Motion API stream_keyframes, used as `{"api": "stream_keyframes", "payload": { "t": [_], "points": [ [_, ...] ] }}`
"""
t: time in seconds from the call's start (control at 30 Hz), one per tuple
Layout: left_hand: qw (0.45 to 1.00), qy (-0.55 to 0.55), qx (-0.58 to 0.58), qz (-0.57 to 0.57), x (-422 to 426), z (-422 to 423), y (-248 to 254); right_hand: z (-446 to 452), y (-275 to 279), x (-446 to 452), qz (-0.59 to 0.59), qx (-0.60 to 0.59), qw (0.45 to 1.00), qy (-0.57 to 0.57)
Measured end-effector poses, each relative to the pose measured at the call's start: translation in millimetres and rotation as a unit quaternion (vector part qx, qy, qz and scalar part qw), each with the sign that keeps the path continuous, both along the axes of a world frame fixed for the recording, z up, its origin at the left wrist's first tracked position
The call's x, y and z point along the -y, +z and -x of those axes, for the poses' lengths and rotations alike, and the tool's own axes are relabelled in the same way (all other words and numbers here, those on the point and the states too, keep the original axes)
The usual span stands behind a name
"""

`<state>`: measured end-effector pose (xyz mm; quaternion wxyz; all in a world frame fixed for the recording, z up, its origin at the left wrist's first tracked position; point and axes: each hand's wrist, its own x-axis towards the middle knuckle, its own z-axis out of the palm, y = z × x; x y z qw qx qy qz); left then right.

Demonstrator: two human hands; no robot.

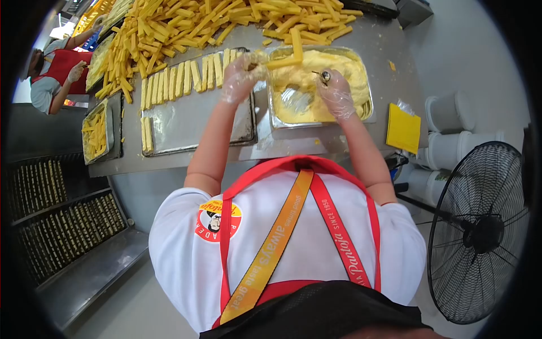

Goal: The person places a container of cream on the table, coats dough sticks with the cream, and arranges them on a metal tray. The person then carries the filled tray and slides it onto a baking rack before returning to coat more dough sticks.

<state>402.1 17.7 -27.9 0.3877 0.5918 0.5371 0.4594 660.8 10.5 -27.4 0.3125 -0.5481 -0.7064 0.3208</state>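
black fabric [316, 316] is seen nearest, along the bottom of the frame, with a white shirt [339, 251] just beyond it. at upper centre, one end of a yellow stick [284, 62] is pinched by the curled, clear-gloved fingers of the left hand [244, 76], so its length is left free over a metal pan [370, 107] of pale cream [344, 62], where drips would presumably be caught. a small tool [326, 78] is gripped in the closed right hand [337, 96]; its working end cannot be made out. beside the pan, left of centre, pale sticks [179, 80] are lined up on a flat tray [192, 125], mostly with slim gaps, perhaps so that coated sides are not rubbed. a loose pile of sticks [186, 28] is heaped at the top of the frame, probably to be within reach. a yellow cloth [403, 129] is laid at the right, clear of the cream.
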Motion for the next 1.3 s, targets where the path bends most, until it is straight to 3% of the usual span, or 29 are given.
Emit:
{"api": "stream_keyframes", "payload": {
  "t": [0.07, 0.17, 0.2, 0.3, 0.33, 0.43, 0.47, 0.57, 0.6, 0.7, 0.9, 1.0, 1.1, 1.2, 1.3],
  "points": [
    [1.0, -0.015, -0.015, 0.003, 27.4, -7.4, -1.0, 0.3, -17.3, 5.7, -0.144, 0.122, 0.981, 0.038],
    [0.993, -0.002, -0.12, -0.018, 53.6, -15.5, -29.1, -3.8, 2.7, 29.4, -0.034, 0.024, 0.978, 0.202],
    [0.987, 0.001, -0.158, -0.025, 58.9, -18.8, -30.9, -11.8, 15.4, 25.2, 0.083, -0.065, 0.974, 0.199],
    [0.974, 0.011, -0.219, -0.063, 63.4, -24.3, -39.5, -25.3, 7.1, -4.6, 0.077, -0.033, 0.995, 0.06],
    [0.97, 0.016, -0.232, -0.073, 61.6, -25.3, -43.2, -22.8, 2.2, -7.8, -0.069, 0.079, 0.992, 0.072],
    [0.962, 0.019, -0.251, -0.108, 55.9, -24.5, -54.9, 0.3, 11.5, 24.7, -0.039, -0.141, 0.989, 0.001],
    [0.96, 0.016, -0.254, -0.117, 58.5, -24.6, -57.6, 11.1, 21.7, 33.8, 0.083, -0.392, 0.916, -0.011],
    [0.963, 0.011, -0.251, -0.102, 58.9, -29.7, -42.5, 7.8, 11.1, 28.7, 0.128, -0.436, 0.891, 0.003],
    [0.961, 0.012, -0.256, -0.1, 58.1, -29.4, -44.2, 0.1, -20.8, 14.5, 0.11, -0.36, 0.926, -0.014],
    [0.961, 0.02, -0.256, -0.098, 54.9, -28.4, -51.7, -5.9, -13.5, 8.7, 0.083, -0.287, 0.952, -0.061],
    [0.973, 0.048, -0.216, -0.059, 55.7, -30.1, -52.3, 9.9, 8.3, 25.0, 0.115, -0.436, 0.892, -0.008],
    [0.983, 0.08, -0.165, 0.002, 51.8, -30.5, -47.1, -5.0, -18.1, 6.8, 0.031, -0.253, 0.965, -0.052],
    [0.986, 0.1, -0.121, 0.048, 53.9, -33.1, -39.8, -6.0, -20.9, 18.1, -0.026, -0.193, 0.978, -0.076],
    [0.988, 0.089, -0.112, 0.062, 50.1, -30.4, -45.6, 12.8, 5.3, 38.8, 0.039, -0.429, 0.901, -0.048],
    [0.984, 0.061, -0.137, 0.094, 45.8, -24.3, -55.6, 11.5, -6.8, 30.9, 0.072, -0.437, 0.894, -0.065]
  ]
}}
